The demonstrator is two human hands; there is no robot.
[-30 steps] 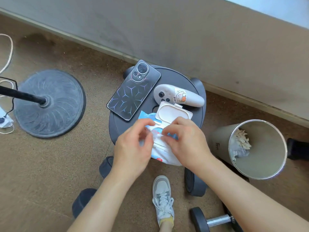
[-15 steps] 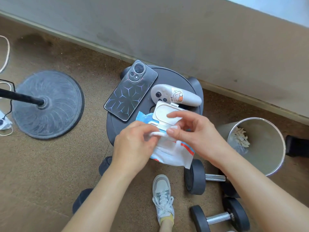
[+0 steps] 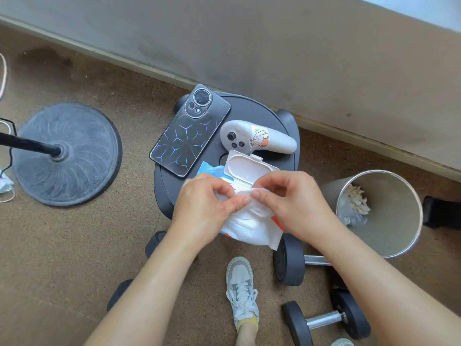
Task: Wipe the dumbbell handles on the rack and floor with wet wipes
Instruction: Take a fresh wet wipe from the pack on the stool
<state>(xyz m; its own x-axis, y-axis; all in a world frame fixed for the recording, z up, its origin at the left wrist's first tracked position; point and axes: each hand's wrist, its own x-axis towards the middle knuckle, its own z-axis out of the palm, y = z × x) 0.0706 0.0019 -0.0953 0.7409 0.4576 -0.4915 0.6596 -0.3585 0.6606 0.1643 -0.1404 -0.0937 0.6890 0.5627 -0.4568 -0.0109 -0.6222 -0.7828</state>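
Pinching a wet wipe (image 3: 245,194) at the mouth of its open pack (image 3: 249,227), our left hand (image 3: 202,208) and right hand (image 3: 294,203) meet fingertip to fingertip over the dark stool (image 3: 249,108). We judge the dumbbells the next stop. They lie on the floor below and to our right, the nearer dumbbell (image 3: 323,319) with its bright handle running roughly left to right, another dumbbell (image 3: 289,260) half hidden by our right forearm. Our right hand is closer. A bin (image 3: 399,245) crowds that side, and open floor lies left of our shoe (image 3: 242,285).
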